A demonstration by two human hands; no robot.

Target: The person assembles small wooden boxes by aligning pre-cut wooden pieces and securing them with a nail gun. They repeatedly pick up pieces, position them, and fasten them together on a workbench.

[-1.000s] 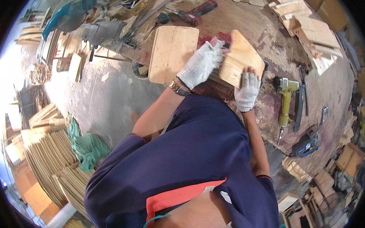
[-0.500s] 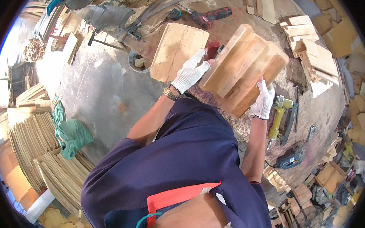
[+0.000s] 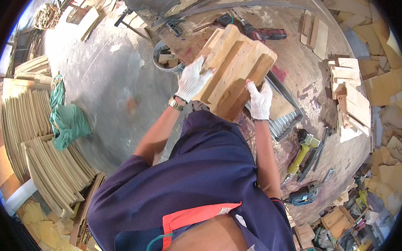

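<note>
From my remote post I record the ribbed wooden panel (image 3: 243,59) left of the metal tray (image 3: 283,125), ribs roughly fore-and-aft, its opposite edges gripped by the part-closed left hand (image 3: 192,82) and right hand (image 3: 260,102), the latter nearer the tray.

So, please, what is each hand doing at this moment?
Left hand: closed on the left edge of the ridged wooden piece.
Right hand: closed on its right edge.
</note>
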